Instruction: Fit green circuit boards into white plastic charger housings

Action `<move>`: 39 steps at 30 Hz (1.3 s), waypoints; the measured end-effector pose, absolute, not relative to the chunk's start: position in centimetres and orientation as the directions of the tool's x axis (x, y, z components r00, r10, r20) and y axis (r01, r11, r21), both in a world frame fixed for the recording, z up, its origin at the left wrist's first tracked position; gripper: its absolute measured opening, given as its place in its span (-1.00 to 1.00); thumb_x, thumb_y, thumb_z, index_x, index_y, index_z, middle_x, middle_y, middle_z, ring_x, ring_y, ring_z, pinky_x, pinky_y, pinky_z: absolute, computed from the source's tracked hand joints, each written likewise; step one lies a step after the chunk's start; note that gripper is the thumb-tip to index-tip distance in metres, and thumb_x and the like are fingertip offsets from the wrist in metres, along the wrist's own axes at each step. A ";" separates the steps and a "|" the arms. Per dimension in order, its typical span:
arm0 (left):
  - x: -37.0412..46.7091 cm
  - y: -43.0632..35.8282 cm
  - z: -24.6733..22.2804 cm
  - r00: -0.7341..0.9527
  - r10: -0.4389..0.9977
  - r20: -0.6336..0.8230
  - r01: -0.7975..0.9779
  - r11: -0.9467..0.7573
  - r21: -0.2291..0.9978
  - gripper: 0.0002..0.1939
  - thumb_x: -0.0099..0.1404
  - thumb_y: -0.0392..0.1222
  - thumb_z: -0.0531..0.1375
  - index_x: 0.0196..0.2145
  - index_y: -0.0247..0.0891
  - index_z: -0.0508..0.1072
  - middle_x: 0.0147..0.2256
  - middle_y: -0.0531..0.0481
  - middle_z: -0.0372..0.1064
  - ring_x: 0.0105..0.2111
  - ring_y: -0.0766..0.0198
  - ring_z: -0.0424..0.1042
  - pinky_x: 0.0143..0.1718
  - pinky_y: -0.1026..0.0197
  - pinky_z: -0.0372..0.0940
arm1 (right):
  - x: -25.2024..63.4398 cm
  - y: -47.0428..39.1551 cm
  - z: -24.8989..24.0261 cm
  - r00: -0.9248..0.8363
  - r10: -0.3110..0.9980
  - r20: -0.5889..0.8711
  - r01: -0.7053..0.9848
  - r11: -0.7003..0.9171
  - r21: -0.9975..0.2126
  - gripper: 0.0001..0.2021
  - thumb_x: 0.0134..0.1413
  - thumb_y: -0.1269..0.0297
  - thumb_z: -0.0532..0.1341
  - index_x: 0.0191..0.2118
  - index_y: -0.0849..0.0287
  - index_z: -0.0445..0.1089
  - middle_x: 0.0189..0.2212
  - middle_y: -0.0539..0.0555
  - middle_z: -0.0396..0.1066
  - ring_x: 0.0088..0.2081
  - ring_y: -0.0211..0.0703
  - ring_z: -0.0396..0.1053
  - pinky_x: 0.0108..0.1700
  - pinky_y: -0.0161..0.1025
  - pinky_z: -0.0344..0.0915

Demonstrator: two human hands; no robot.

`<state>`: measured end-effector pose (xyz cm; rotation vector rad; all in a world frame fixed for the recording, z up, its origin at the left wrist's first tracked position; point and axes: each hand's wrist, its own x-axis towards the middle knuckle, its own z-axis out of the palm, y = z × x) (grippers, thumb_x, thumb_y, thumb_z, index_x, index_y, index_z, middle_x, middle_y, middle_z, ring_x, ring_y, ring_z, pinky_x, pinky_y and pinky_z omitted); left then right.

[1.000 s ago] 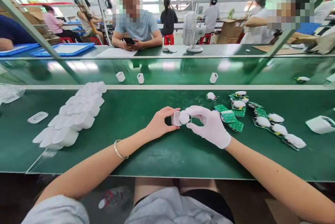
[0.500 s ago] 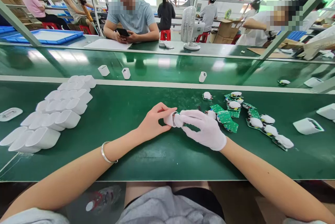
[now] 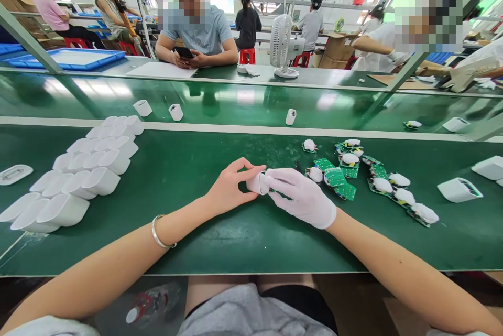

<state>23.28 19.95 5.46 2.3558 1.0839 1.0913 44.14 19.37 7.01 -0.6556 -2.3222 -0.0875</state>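
Between thumb and fingers, my bare left hand (image 3: 232,185) pinches a white plastic housing (image 3: 255,183) on its side, its mouth facing right. My right hand (image 3: 304,197), in a white glove, has its fingertips closed on a circuit board (image 3: 270,188) with a white part on it. The board's end sits at the mouth of the housing; the fingers hide most of it. Right of the glove lie several loose circuit boards (image 3: 336,176), some with white padded parts. Rows of white housings (image 3: 65,210) stand on the left.
Beyond a pale rail (image 3: 220,127) runs a green conveyor belt (image 3: 236,97) carrying a few housings and a board. White housings with boards inside (image 3: 459,190) lie far right. A fan (image 3: 281,45) and a person holding a phone (image 3: 184,53) are opposite. Slanted metal posts frame both sides.
The gloved right hand has moved slightly left, and the board sits closer into the housing. Pieces on the belt have shifted left. My left hand has barely moved.
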 end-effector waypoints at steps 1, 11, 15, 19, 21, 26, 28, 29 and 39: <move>23.3 20.0 5.5 0.423 0.765 0.486 0.502 -0.644 0.577 -0.53 0.07 -0.32 0.27 -0.02 -0.12 0.44 -0.22 0.00 0.33 -0.20 0.24 0.38 -0.12 0.17 0.33 | 44.0 19.4 6.8 -0.627 0.431 0.649 0.464 0.876 -0.134 -0.68 0.10 0.52 0.04 -0.13 0.02 0.38 -0.20 0.04 0.45 -0.16 -0.23 0.42 -0.11 -0.24 0.41; 24.0 19.3 6.5 0.532 0.834 0.145 0.456 -0.427 0.781 -0.50 -0.07 -0.04 0.39 -0.15 -0.22 0.47 -0.15 -0.02 0.47 -0.16 0.13 0.43 -0.12 0.16 0.31 | 44.5 18.8 6.7 -0.660 0.505 0.555 0.383 0.863 -0.330 -0.72 0.22 0.39 0.04 0.00 0.09 0.34 0.02 0.14 0.38 0.10 -0.07 0.29 0.11 -0.04 0.30; 23.9 19.5 6.6 0.561 0.815 0.146 0.438 -0.442 0.783 -0.60 -0.05 -0.08 0.39 -0.23 -0.22 0.50 -0.16 -0.03 0.45 -0.16 0.14 0.42 -0.12 0.16 0.30 | 44.4 18.6 6.6 -0.757 0.476 0.448 0.375 0.877 -0.299 -0.73 0.20 0.40 0.04 -0.04 0.10 0.37 0.00 0.08 0.41 0.16 -0.07 0.23 0.14 -0.05 0.28; 23.7 19.6 6.6 0.564 0.806 0.177 0.449 -0.479 0.754 -0.58 -0.05 -0.14 0.38 -0.18 -0.20 0.49 -0.17 -0.03 0.44 -0.14 0.13 0.40 -0.07 0.12 0.28 | 44.5 18.6 7.4 -0.668 0.559 0.491 0.500 0.826 -0.261 -0.74 0.22 0.32 0.04 -0.07 0.08 0.41 -0.05 0.07 0.45 0.03 -0.10 0.36 0.06 -0.12 0.32; 23.7 19.7 6.6 0.580 0.784 0.221 0.440 -0.530 0.725 -0.56 -0.02 -0.23 0.36 -0.13 -0.18 0.46 -0.16 -0.01 0.46 -0.13 0.15 0.39 -0.03 0.12 0.25 | 44.9 18.8 8.2 -0.418 0.756 0.504 0.755 0.598 -0.270 -0.75 0.22 0.25 0.04 -0.16 0.08 0.46 -0.19 0.09 0.51 -0.15 -0.10 0.45 -0.13 -0.17 0.37; 23.5 19.8 6.5 0.608 0.754 0.249 0.415 -0.570 0.709 -0.53 0.02 -0.34 0.27 -0.06 -0.18 0.41 -0.08 0.01 0.44 -0.09 0.18 0.36 0.03 0.13 0.21 | 46.9 19.8 9.4 -0.045 0.999 -0.002 0.999 0.045 -0.023 -0.73 0.10 0.10 0.16 -0.43 0.17 0.46 -0.50 0.14 0.47 -0.46 -0.08 0.44 -0.48 -0.26 0.22; 23.4 19.8 6.5 0.620 0.755 0.212 0.420 -0.549 0.723 -0.52 0.02 -0.34 0.25 -0.05 -0.18 0.41 -0.05 0.00 0.43 -0.09 0.18 0.37 0.01 0.15 0.23 | 47.3 19.9 9.3 -0.098 0.988 -0.117 0.994 0.104 0.043 -0.80 0.09 0.22 0.17 -0.42 0.21 0.44 -0.53 0.15 0.45 -0.48 -0.09 0.43 -0.48 -0.27 0.19; 23.3 19.8 6.5 0.629 0.754 0.190 0.422 -0.536 0.731 -0.52 0.02 -0.34 0.24 -0.05 -0.19 0.41 -0.03 0.00 0.42 -0.09 0.18 0.37 -0.01 0.16 0.24 | 47.4 19.9 9.2 -0.128 0.983 -0.130 0.990 0.135 0.049 -0.82 0.10 0.27 0.16 -0.42 0.22 0.43 -0.53 0.16 0.45 -0.48 -0.09 0.43 -0.48 -0.27 0.19; 23.4 19.8 6.8 0.701 0.695 0.162 0.363 -0.543 0.757 -0.45 0.01 -0.41 0.19 0.01 -0.18 0.40 0.00 0.00 0.40 -0.05 0.17 0.32 0.03 0.15 0.21 | 46.7 19.5 11.5 -0.287 0.941 -0.178 0.010 -0.183 -0.983 -0.73 -0.07 0.10 0.29 -0.36 0.20 0.34 -0.62 -0.05 0.37 -0.59 -0.33 0.33 -0.50 -0.39 0.29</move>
